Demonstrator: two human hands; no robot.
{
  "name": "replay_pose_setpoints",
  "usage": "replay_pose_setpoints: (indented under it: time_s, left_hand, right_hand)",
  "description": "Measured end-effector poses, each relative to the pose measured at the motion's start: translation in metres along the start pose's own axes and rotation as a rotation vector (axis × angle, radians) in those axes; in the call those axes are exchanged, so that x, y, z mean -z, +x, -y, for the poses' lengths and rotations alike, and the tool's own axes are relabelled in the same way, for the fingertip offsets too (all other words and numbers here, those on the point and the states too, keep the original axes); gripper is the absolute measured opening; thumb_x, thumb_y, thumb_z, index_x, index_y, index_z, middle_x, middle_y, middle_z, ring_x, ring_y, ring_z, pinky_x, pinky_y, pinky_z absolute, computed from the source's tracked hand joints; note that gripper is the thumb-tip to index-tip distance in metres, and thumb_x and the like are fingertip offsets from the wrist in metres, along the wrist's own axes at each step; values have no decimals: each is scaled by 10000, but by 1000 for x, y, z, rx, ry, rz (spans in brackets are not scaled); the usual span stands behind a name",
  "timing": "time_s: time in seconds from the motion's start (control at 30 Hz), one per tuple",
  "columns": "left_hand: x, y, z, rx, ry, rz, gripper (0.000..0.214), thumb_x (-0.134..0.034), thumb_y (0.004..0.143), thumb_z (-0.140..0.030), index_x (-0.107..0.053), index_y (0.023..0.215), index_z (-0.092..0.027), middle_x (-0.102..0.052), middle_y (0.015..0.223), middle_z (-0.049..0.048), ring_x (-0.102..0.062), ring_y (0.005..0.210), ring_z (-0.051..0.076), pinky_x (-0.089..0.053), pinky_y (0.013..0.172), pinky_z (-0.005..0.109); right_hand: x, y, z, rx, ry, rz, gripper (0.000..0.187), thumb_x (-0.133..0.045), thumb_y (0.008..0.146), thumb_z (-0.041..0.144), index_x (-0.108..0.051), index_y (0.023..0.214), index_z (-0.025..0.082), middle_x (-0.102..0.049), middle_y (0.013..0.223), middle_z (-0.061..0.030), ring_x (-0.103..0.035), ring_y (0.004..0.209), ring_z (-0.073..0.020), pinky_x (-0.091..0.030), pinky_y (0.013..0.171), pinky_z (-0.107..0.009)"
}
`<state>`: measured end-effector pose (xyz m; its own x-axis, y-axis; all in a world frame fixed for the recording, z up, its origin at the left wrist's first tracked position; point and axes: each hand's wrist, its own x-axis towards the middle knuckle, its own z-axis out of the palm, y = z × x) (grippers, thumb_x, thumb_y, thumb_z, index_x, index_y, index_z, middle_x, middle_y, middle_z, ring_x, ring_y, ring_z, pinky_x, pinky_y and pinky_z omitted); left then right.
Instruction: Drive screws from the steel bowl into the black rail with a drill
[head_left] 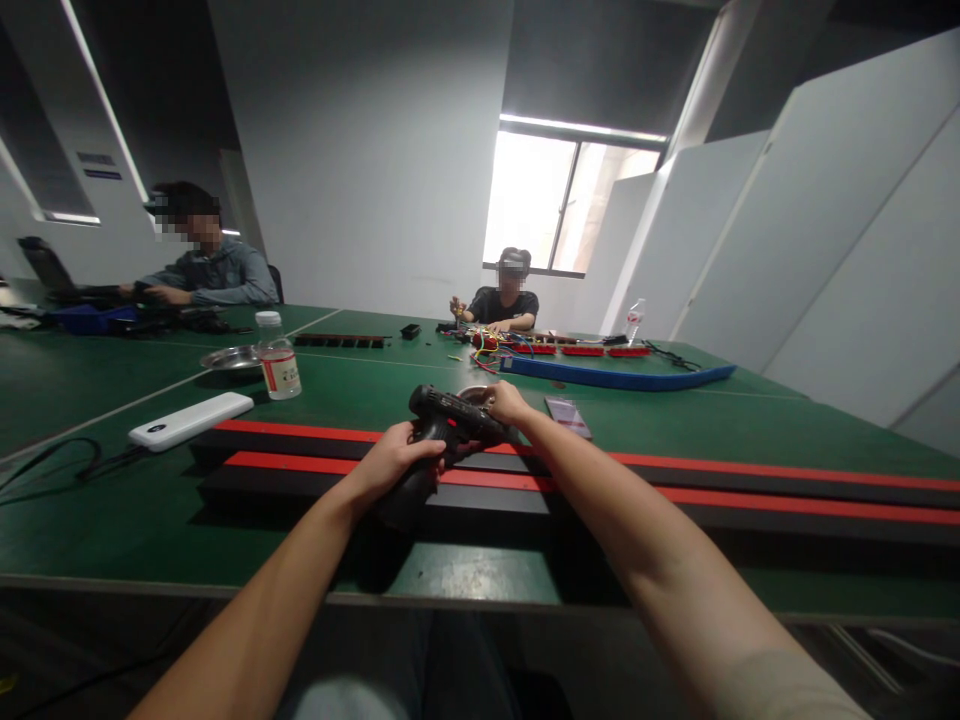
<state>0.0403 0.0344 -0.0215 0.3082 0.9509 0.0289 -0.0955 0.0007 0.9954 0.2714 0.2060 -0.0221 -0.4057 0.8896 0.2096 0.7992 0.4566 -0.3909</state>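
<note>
My left hand (401, 455) is wrapped round the grip of a black cordless drill (450, 415), whose front end points to the right. The drill is above two long black bars with red top strips, the far bar (300, 432) and the near bar (285, 464). Just behind the drill, my right hand (507, 403) is at a small metal dish (474, 392), which the drill partly covers. The fingers of that hand are curled together at the dish's right side, and whatever is between them is too small or hidden to tell.
Left of the bars lie a white power bank (191, 420) with a cable, a bottle (279, 360) and a metal plate (225, 360). A flat pack (568, 416) lies right of the dish. Beyond are a blue strip (615, 373) and wired red parts (536, 348). Two people sit across the table.
</note>
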Motion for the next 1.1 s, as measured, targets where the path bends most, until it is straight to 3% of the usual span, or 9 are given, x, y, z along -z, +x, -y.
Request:
replay_pose_setpoints:
  time_s: [0.23, 0.53, 1.1]
  left_hand:
    - [-2, -1, -2, -4, -1, 4, 301, -767, 776, -330, -591, 905, -123, -697, 723, 73, -664, 569, 181, -546, 544, 302]
    - [-2, -1, -2, -7, 6, -3, 292, -764, 777, -329, -591, 899, -129, -702, 723, 72, -667, 568, 183, -542, 553, 303]
    - [-1, -1, -1, -10, 0, 3, 317, -771, 774, -336, -580, 917, -127, -695, 727, 68, -668, 571, 183, -542, 552, 305]
  right_hand:
    - [-4, 3, -4, -20, -23, -32, 304, -683, 683, 61, -816, 951, 113, -789, 920, -106, -706, 919, -251, -501, 846, -257]
    - [-5, 1, -7, -20, -7, -46, 342, -695, 682, 39, -798, 980, 169, -766, 1111, -67, -683, 1046, -241, -487, 906, -239]
    - [-5, -1, -8, 30, 1, -62, 348, -689, 665, 31, -812, 949, 189, -681, 1328, -73, -644, 1183, -279, -475, 1009, -294]
